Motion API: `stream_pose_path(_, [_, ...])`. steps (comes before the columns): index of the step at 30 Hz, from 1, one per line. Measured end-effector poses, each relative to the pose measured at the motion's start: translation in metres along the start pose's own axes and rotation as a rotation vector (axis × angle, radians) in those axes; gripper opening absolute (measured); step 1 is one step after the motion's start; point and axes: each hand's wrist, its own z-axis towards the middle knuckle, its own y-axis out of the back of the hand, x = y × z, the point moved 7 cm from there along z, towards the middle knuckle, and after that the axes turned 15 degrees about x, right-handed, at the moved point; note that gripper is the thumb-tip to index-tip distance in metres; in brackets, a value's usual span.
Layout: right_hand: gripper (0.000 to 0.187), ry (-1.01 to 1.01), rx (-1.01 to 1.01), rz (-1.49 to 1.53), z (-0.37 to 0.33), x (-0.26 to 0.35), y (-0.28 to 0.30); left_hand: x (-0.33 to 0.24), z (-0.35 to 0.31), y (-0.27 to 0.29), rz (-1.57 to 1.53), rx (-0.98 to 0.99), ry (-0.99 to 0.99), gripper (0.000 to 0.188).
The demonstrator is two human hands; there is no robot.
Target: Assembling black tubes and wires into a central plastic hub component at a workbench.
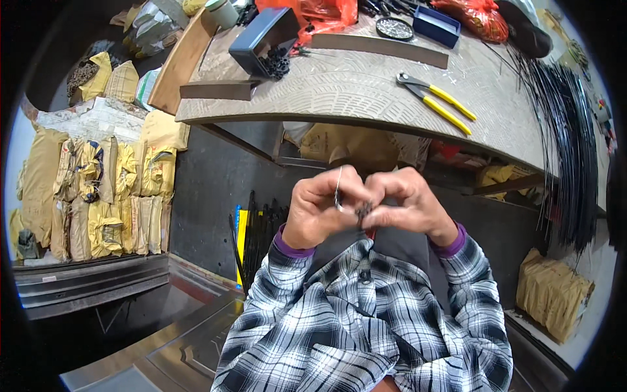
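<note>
My two hands meet in the middle, in front of my plaid shirt and apart from the table. My left hand (312,208) is closed in a pinch, and a thin, light wire (339,183) runs across its fingers. My right hand (418,206) is closed too, its thumb and forefinger pressed round a small dark piece (364,210) between the hands. Fingers cover most of that piece, so its kind cannot be made out. On the table beyond lie yellow-handled pliers (436,104), jaws pointing to the far left.
The patterned table (353,95) has its near edge beyond my hands. On it stand a tipped dark box (264,42) with small black parts, a blue tray (436,27) and a round dish (394,29). Long black strips (568,150) hang at right. Wrapped packages (111,196) stack at left.
</note>
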Motion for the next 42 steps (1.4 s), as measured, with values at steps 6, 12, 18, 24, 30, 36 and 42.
stream_pose_path(6, [0.013,-0.255,0.548,0.038,0.045,-0.01,0.005,0.004,-0.008,0.028,-0.139,0.11,0.065,0.023])
stream_pose_path(12, [0.015,-0.104,0.048,-0.806,0.175,-0.071,0.142,0.009,-0.011,0.06,-0.149,-0.229,-0.11,0.027])
stream_pose_path(18, [0.014,-0.264,-0.09,-1.226,0.246,-0.127,0.174,0.024,-0.016,0.065,-0.128,-0.279,-0.025,0.026])
stream_pose_path(24, [0.024,-0.301,-0.055,-1.341,0.249,-0.131,0.169,0.028,-0.019,0.062,-0.186,-0.262,-0.022,0.027])
stream_pose_path(30, [0.017,-0.231,0.0,-1.432,0.261,-0.138,0.161,0.026,-0.016,0.038,-0.134,-0.14,-0.03,0.022])
stream_pose_path(36, [0.025,-0.075,-0.061,-1.185,0.21,-0.081,0.154,0.029,-0.025,0.037,-0.178,-0.312,-0.035,0.023])
stream_pose_path(42, [0.036,-0.031,-0.088,-0.352,0.08,0.016,0.109,0.031,0.007,0.024,-0.133,-0.353,0.051,0.035])
